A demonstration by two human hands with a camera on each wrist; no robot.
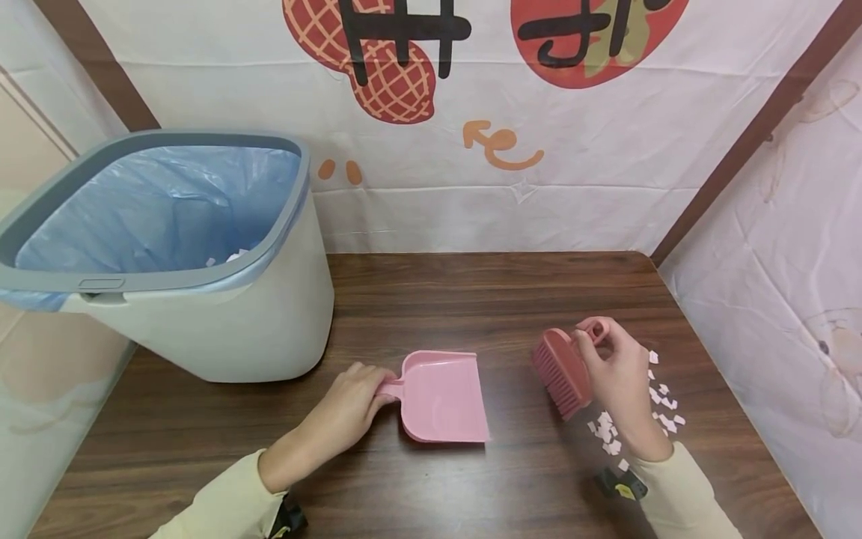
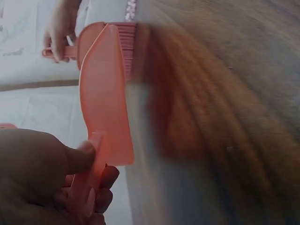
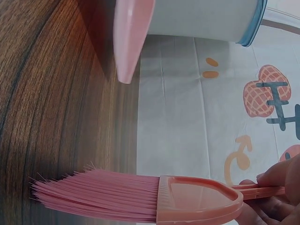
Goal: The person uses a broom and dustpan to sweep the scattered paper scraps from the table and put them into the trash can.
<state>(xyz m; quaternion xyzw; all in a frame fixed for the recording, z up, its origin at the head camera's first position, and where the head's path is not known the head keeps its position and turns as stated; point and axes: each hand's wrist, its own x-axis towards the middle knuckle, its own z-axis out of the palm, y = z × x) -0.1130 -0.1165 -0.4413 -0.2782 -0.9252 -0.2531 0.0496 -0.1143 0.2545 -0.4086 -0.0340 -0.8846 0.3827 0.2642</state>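
Head view: two bare hands, well apart, work over a dark wood-grain table (image 1: 431,299). On the left, the left hand (image 1: 346,404) grips the short handle of a pink dustpan (image 1: 444,400), which sits near the middle with its wide mouth facing right. The left wrist view shows the thumb on top of that handle and the fingers curled beneath it.

On the right, the right hand (image 1: 619,374) pinches the handle of a pink brush (image 1: 569,367), its bristles turned toward the dustpan, with a gap between the two. Small pale paper scraps (image 1: 606,433) lie scattered on both sides of the right wrist.

At the far left stands a white bin (image 1: 269,337) with a grey rim and a blue liner (image 1: 222,180); a few pale pieces show inside. Behind hangs a white cloth (image 1: 606,165) printed with red peanut shapes.
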